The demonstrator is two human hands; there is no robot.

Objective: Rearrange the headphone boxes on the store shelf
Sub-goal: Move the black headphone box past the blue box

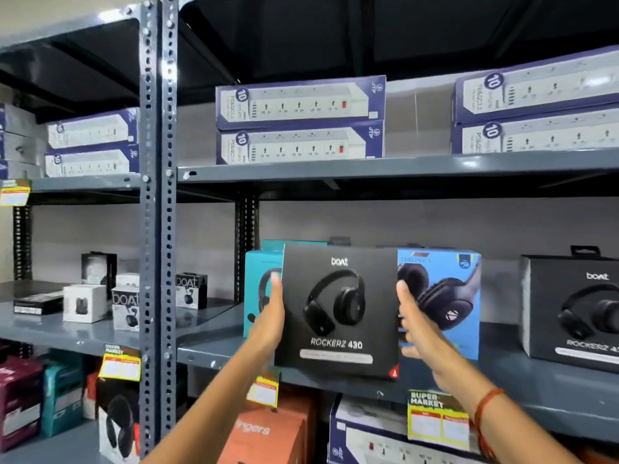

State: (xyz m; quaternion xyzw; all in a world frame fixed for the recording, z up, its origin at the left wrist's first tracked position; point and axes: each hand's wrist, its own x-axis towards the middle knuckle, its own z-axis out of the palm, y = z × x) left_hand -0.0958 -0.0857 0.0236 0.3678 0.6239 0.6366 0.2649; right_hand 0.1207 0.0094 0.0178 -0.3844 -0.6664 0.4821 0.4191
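I hold a black boAt Rockerz 430 headphone box upright in front of the middle shelf. My left hand grips its left edge and my right hand grips its right edge. Behind it on the shelf stand a teal headphone box on the left and a blue headphone box on the right, both partly hidden. A second black Rockerz box stands farther right on the same shelf.
Power strip boxes are stacked on the upper shelf. Small earbud boxes sit on the left bay's shelf beyond the grey slotted upright. Price tags hang from shelf edges. An orange box and more boxes fill the lower shelf.
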